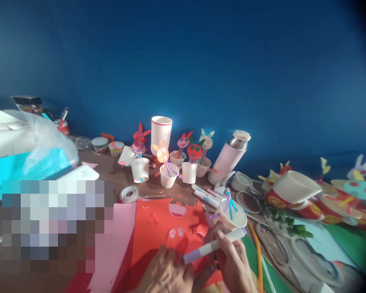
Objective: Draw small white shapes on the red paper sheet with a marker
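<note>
glue stick (212, 245) white, purple-ended | right hand (232, 260) fingers gripping it | left hand (164, 272) fingers flat on red paper (158, 228)

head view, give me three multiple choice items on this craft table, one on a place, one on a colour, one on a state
1. Where does the stack of white cups stand?
A. at the back by the blue wall
B. on the red paper
C. inside the plastic bag

2. What colour is the paper sheet under the hands?
A. green
B. red
C. yellow

3. What is the right hand doing?
A. lying flat and empty
B. lifting the flask
C. gripping a white and purple marker

Answers:
1 A, the stack rises behind the cups with paper animals, close to the wall.
2 B, the sheet with cut-out holes is red.
3 C, its fingers close round the marker while the left hand presses on the paper.
</note>
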The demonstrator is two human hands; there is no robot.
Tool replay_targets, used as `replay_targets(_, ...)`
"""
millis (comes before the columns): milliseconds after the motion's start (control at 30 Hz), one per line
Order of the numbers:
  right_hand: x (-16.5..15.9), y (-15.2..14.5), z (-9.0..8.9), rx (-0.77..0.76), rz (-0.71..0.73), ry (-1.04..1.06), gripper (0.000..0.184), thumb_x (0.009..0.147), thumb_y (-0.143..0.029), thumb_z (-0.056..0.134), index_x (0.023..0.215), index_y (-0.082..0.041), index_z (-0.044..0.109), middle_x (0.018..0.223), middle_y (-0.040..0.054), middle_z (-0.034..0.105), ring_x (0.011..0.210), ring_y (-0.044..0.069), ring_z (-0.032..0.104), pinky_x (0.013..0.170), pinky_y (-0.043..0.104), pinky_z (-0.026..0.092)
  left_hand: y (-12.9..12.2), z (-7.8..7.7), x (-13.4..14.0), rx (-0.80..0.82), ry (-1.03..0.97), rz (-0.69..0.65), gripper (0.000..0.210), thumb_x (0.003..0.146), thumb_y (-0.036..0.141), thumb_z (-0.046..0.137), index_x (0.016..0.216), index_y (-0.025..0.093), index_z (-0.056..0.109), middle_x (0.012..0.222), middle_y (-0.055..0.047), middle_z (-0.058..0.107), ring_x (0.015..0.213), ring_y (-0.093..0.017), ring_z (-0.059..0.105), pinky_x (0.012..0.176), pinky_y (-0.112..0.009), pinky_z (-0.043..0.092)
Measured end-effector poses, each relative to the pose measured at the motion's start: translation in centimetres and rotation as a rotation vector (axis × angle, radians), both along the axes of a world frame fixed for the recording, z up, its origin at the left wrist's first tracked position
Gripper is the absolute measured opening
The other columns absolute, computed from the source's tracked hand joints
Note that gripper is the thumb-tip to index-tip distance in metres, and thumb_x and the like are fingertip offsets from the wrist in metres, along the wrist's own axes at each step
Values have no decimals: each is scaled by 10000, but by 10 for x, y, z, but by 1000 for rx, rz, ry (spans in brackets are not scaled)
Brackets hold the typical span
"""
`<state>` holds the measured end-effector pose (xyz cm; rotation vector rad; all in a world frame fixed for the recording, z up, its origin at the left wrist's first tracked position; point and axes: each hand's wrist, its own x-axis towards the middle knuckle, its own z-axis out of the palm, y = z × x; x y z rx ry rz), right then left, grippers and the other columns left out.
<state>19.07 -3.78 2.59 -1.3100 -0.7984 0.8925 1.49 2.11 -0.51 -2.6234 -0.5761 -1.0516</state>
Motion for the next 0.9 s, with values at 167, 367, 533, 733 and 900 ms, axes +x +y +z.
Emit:
replay_targets(167,-2,0,2,-15,-21,-5,492,870,-633,626,651,-197,562,553,-46,404,475,107,353,414,214,319,4,18,0,-52,85,-25,213,769,274,687,593,209,584,538,-4,575,516,-190,551,481,-324,389)
replay_targets(367,-6,2,17,41,-7,64,447,899,-583,617,658,-210,566,497,-35,488,416,110,402,394,218,336,19,109,-10,-802,735,-38,263,822,383,713,923,141,735,907,-121,746,861,-311,708,816,-426,550)
replay_targets(533,-5,4,26,115,-89,39,380,889,-551,641,700,-225,588,548,-45,491,413,110,410,400,225,358,36,135,-11,-1543,412,-39,467,689,649,701,782,193,656,677,-14,595,604,-173,526,526,-255,361)
replay_targets(733,0,-2,19,79,44,-109,432,950,-557,552,690,-214,597,565,-17,517,505,144,483,495,245,404,40,128,-6,-1687,221,-271,286,794,441,663,757,184,545,626,55,439,597,-113,376,545,-230,279)
replay_targets(900,-6,-6,28,29,174,-176,435,902,-615,595,763,-204,617,618,-23,505,564,132,452,531,230,365,36,116,-4,-1634,230,-432,301,933,394,513,720,182,499,622,42,430,583,-106,382,534,-237,294)
